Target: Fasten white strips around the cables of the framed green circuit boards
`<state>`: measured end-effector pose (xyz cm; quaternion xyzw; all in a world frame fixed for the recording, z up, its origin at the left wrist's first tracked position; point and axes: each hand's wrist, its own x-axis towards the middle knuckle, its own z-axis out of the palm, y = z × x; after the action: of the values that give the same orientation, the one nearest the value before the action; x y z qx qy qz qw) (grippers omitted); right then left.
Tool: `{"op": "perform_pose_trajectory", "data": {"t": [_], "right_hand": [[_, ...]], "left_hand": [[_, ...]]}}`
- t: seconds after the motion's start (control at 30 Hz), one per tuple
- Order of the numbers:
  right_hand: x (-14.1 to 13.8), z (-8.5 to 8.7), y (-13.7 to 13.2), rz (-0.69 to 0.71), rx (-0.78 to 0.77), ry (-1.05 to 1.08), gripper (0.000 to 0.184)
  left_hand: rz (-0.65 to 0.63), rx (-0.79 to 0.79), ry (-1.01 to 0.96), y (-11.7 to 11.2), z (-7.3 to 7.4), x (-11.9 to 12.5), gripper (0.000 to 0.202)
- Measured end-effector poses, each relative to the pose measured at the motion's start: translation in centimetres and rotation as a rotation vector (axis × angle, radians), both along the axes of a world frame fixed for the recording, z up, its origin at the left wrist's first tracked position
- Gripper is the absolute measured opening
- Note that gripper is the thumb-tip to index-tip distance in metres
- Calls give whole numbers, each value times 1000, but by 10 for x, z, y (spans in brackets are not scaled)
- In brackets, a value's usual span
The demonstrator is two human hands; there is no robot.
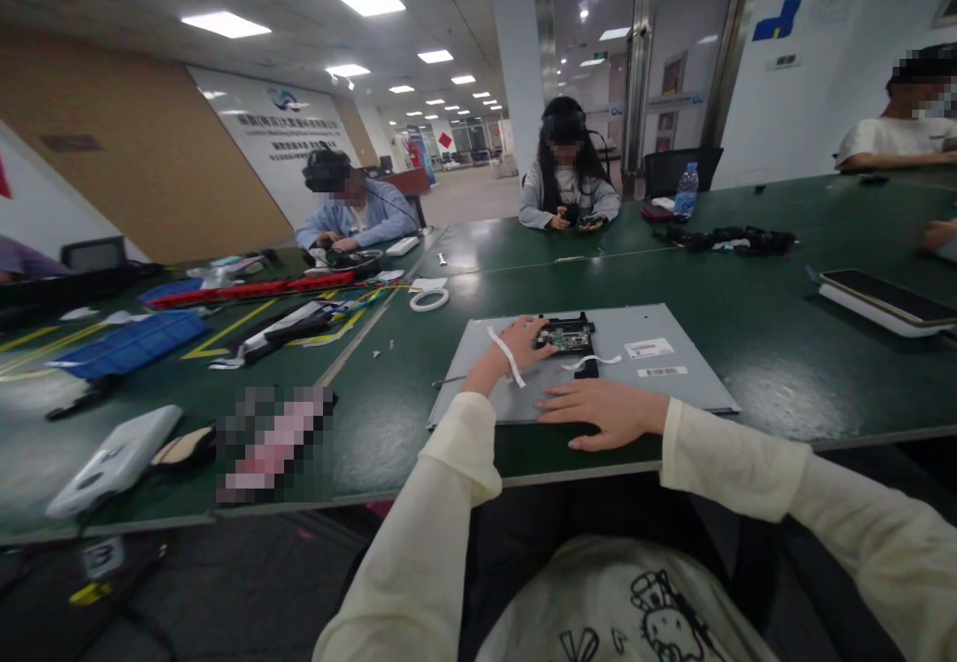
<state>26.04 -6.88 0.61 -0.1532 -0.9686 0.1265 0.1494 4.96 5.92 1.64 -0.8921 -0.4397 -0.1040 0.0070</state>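
Observation:
A flat grey panel (478,343) lies on the table in front of me, with two white labels on its right part. On its middle sits a green circuit board (560,339) in a black frame. My left hand (515,345) reaches over the panel, fingers stretched out and touching the left side of the board. A white strip (508,356) lies across the back of that hand. My right hand (609,415) rests flat at the panel's near edge, fingers spread, holding nothing. Between the hands, a second white strip (592,361) curls over the black frame.
A white tape roll (429,300) lies beyond the panel to the left. Farther left are a blue tray (131,341) and a white device (116,458). A phone (889,295) rests at right on a white block. Several people sit around the green table (404,403).

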Motion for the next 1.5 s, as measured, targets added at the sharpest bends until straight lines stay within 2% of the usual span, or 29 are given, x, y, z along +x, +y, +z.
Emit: {"op": "perform_pose_trajectory", "data": {"t": [0.07,0.17,0.23,0.33,0.4,0.5,0.6,0.7,0.87,0.93,1.1,1.27,1.5], "right_hand": [[0,-1,0,1,1,10,59],[1,-2,0,-2,-10,20,58],[1,-2,1,-10,-24,28,58],[1,-3,0,-24,-26,31,57],[1,-4,0,-32,-8,32,56],[5,-2,5,-103,20,57,53],[17,3,23,-313,17,90,53],[31,7,52,-539,-33,62,58],[41,-4,97,-742,-172,87,70],[39,-12,108,-756,-182,77,76],[37,-26,117,-666,-155,82,81],[47,-30,113,-654,-157,72,83],[50,-32,109,-639,-170,115,78]], "left_hand": [[1,22,-85,3,8,-21,54],[160,41,-144,1,14,-55,47],[255,34,-137,-6,11,-72,41],[271,-21,-141,-23,-1,-84,37],[251,-53,-155,-36,-11,-83,36],[286,-14,-187,-51,-21,-76,37],[345,3,-198,-59,-24,-66,37],[373,3,-207,-62,-23,-57,34],[408,59,-186,-67,-26,-45,36],[402,106,-148,-70,-27,-43,38],[361,125,-116,-75,-30,-42,33],[319,81,-143,-72,-31,-46,27],[306,100,-152,-76,-31,-44,25]]}}
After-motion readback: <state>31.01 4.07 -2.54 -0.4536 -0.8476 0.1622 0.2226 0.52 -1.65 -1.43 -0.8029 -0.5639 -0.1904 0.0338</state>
